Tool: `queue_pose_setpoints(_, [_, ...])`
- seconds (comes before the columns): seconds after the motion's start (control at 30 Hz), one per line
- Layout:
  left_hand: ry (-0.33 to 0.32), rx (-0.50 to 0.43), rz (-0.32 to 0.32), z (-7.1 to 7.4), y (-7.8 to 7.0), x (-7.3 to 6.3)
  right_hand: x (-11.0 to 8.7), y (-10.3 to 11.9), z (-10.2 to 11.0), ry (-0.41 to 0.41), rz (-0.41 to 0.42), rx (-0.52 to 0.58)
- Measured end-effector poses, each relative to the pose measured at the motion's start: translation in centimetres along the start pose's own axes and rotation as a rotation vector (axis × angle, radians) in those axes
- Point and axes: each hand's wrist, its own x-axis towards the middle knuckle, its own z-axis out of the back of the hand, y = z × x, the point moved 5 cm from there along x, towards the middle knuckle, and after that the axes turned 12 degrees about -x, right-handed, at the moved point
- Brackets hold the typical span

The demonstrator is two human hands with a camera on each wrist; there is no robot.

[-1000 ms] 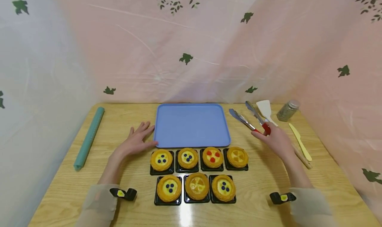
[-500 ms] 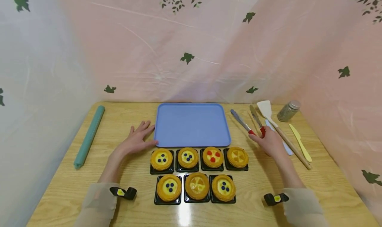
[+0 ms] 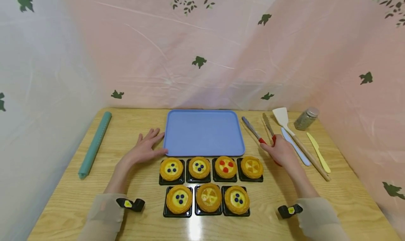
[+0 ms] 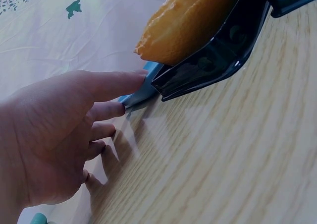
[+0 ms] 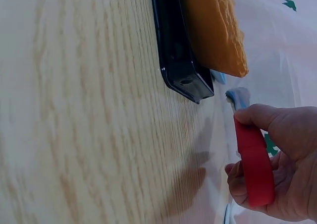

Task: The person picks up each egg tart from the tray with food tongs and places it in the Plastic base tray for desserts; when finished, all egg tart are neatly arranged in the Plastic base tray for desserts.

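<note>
My right hand (image 3: 280, 150) grips a pair of metal tongs (image 3: 251, 127) by their red handles; the two arms stand apart and point away from me. In the right wrist view the thumb lies along the red handle (image 5: 254, 167) and the fingers curl round it. With fingers spread, my left hand (image 3: 143, 149) touches the left edge of the blue tray (image 3: 204, 133); its thumb reaches the near left corner. Two rows of tarts on black square bases lie in front of the tray, among them a red-dotted tart (image 3: 225, 166) and a blue-dotted tart (image 3: 171, 169).
Right of the tongs lie a blue knife (image 3: 295, 146), a white spatula (image 3: 281, 116) with a wooden handle, and a yellow knife (image 3: 318, 152). A lidded glass jar (image 3: 306, 118) stands at the back right. A teal roll (image 3: 95, 146) lies far left.
My right hand has moved left and slightly towards me with the tongs, away from the spatula and blue knife, which now show more fully. The left hand stays at the tray's edge.
</note>
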Motion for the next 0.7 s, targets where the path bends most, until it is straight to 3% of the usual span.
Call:
queue_pose_setpoints(0.4, [-0.011,-0.005,-0.010,0.15,0.29,-0.05,0.35,0.92,-0.15,-0.026,0.025,-0.014])
queue_pose_setpoints(0.7, [-0.005,0.003,-0.002,-0.01,0.20,0.04,0.28,0.99,-0.56,-0.011,-0.004,-0.051])
